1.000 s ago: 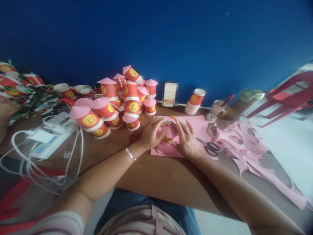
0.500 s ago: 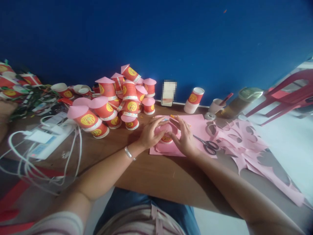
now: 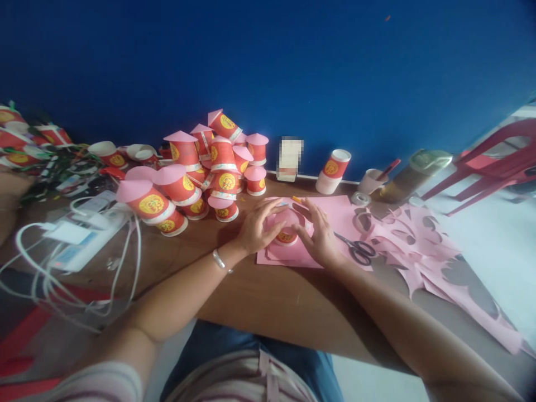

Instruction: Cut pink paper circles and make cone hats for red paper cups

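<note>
- The person is apparently seating a pink paper cone [image 3: 286,219] on a red cup [image 3: 287,238]; the step in hand looks like centring or pressing it down.
- The cup is standing on pink sheets [image 3: 341,215] on the worktop [image 3: 251,298], between both hands; with it as the clock's centre and the wall at 12, a pile of cone-topped cups [image 3: 226,181] is lying around 10 and scissors [image 3: 360,252] are resting between 3 and 4.
- The next move is probably calling for light, even pressure around the cone, because thin paper could be creasing or sliding off-centre under a hard push.
- The left hand [image 3: 258,225] is arching in from 9 o'clock, half spread, its fingers pointing towards 1 behind the cone and its thumb lying along the near side.
- The right hand [image 3: 320,230] is mirroring it from 3 o'clock, fingers reaching towards 11, thumb angling in at the cone's edge.
- Both hands are cupping the cone loosely; whether either is actually gripping it, I cannot tell.
- Both forearms are slanting inwards, from about 7 and 5.
</note>
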`<state>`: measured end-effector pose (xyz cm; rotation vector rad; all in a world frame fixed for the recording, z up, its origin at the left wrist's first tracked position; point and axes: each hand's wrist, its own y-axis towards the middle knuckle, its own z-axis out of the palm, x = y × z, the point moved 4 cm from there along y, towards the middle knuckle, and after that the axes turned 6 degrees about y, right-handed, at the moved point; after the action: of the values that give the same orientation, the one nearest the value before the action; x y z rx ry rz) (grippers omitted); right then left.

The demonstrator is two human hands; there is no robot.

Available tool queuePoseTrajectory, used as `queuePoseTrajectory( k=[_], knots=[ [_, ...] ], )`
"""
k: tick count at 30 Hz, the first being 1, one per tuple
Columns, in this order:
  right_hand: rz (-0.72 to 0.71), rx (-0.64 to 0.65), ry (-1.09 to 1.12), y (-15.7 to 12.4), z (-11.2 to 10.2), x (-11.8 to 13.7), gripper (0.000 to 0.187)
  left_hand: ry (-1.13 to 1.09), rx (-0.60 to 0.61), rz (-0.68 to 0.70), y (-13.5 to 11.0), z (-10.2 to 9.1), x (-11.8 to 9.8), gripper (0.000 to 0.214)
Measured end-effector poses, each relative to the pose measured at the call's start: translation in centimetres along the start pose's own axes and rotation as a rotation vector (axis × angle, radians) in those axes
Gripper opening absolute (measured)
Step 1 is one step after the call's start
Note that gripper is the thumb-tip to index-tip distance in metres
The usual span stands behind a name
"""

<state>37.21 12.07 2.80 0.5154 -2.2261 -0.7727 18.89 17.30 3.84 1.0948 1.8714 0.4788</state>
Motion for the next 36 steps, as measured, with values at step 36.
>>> queuePoseTrajectory(
  k=[36],
  knots=[
    [0.25,0.014,-0.172,-5.1,-1.6,-2.2,0.03,-0.033,0.133,-0.413,-1.4,1.0,0.2,0.082]
  ],
)
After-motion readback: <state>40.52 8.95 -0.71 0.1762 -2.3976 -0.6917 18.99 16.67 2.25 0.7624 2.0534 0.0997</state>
